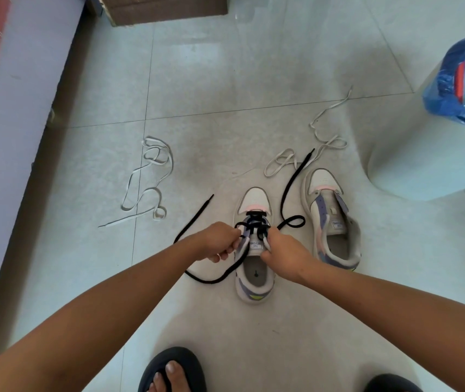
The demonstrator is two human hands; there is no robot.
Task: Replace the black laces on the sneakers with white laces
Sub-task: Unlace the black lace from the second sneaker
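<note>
Two white, purple and pink sneakers stand on the tiled floor. The left sneaker (254,275) has a black lace (254,219) threaded only through its lower eyelets; its loose ends trail left and right across the floor. My left hand (220,241) pinches the black lace at the sneaker's left eyelets. My right hand (282,253) grips the sneaker's right eyelet edge beside the tongue. The right sneaker (331,219) has no lace. One white lace (149,182) lies tangled to the left, another white lace (310,148) beyond the sneakers.
A bed edge (27,108) with a pink checked cloth runs along the left. A cardboard box (166,7) sits at the top. A white bin with a blue plastic liner (463,80) stands at the right. My sandalled feet (172,372) are at the bottom.
</note>
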